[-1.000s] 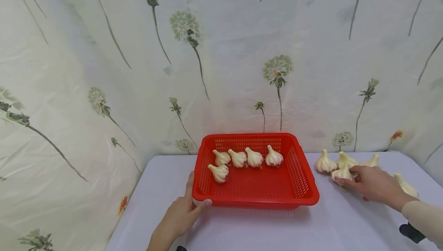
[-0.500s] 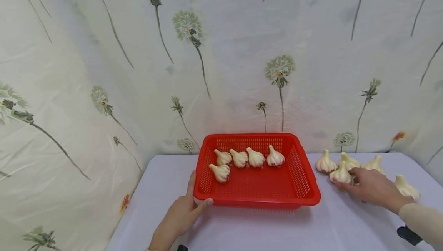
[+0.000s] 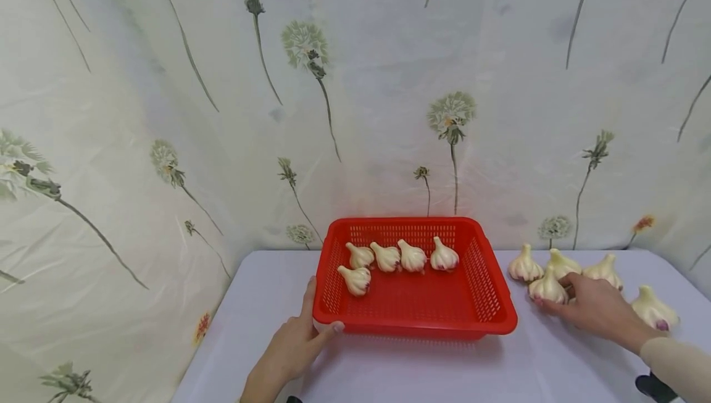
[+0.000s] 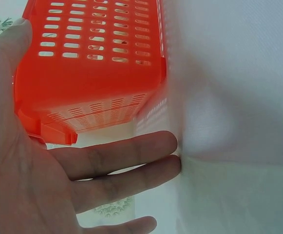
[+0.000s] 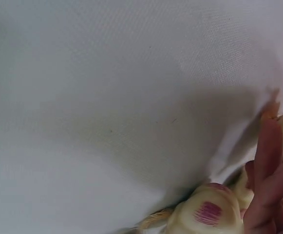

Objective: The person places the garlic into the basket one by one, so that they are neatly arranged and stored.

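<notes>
A white table is carrying a red basket. At the basket's near left corner, the left hand is touching it with spread fingers. Right of the basket, the right hand is pinching one garlic bulb near four loose bulbs. The basket is holding five bulbs; behind it, a flowered backdrop is hanging.

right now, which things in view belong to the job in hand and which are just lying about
Likely in the job: red basket; five garlic bulbs inside it; bulb pinched in the right grip; four loose bulbs; left grip at the basket's near left corner
Seemingly not in the job: flowered backdrop; dark object by the right sleeve
</notes>
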### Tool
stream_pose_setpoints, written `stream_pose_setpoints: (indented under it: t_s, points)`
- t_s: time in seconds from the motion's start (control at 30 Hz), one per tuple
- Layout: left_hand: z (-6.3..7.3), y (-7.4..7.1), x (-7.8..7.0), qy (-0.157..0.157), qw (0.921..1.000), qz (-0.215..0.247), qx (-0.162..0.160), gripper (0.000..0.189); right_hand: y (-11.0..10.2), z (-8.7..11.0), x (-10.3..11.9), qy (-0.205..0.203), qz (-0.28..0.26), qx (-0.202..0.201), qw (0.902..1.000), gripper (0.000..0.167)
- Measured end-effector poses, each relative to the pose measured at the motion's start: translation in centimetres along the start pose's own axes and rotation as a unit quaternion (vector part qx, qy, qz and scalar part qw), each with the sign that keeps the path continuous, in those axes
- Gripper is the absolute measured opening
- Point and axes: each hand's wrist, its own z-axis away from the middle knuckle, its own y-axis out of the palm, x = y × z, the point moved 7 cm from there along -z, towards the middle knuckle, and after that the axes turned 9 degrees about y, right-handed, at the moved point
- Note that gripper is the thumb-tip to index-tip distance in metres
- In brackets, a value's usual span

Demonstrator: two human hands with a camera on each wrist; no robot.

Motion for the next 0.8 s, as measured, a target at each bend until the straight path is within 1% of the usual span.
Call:
stream_pose_setpoints:
  t_s: [0.07, 0.23, 0.37, 0.47, 0.6, 0.7, 0.8]
  points:
    - [0.1, 0.0, 0.0, -0.001, 1.0000, -0.001, 0.000, 0.110, 0.0, 0.1, 0.0, -0.004, -0.010, -0.002, 0.9999, 0.090]
    - [0.2, -0.1, -0.1, -0.003, 1.0000, -0.004, -0.003, 0.110, -0.2, 0.7, 0.1, -0.029, -0.022, -0.025, 0.9990, 0.090]
    - [0.2, -0.2, -0.1, -0.004, 1.0000, -0.002, -0.005, 0.110, 0.0, 0.9, 0.0, -0.034, -0.017, -0.016, 0.9992, 0.090]
    - [0.2, -0.2, -0.1, -0.004, 1.0000, -0.001, -0.005, 0.111, 0.0, 0.9, 0.0, -0.032, -0.007, -0.012, 0.9994, 0.085]
    - [0.2, -0.2, -0.1, -0.004, 1.0000, -0.003, -0.004, 0.112, -0.2, 1.1, 0.2, -0.038, -0.002, -0.029, 0.9989, 0.076]
    - [0.1, -0.1, -0.1, -0.002, 1.0000, -0.003, -0.005, 0.111, -0.4, 1.4, 0.3, -0.040, -0.008, -0.042, 0.9982, 0.071]
    - [0.0, 0.0, -0.1, -0.001, 1.0000, -0.003, -0.004, 0.111, -0.4, 1.5, 0.3, -0.038, -0.020, -0.045, 0.9981, 0.069]
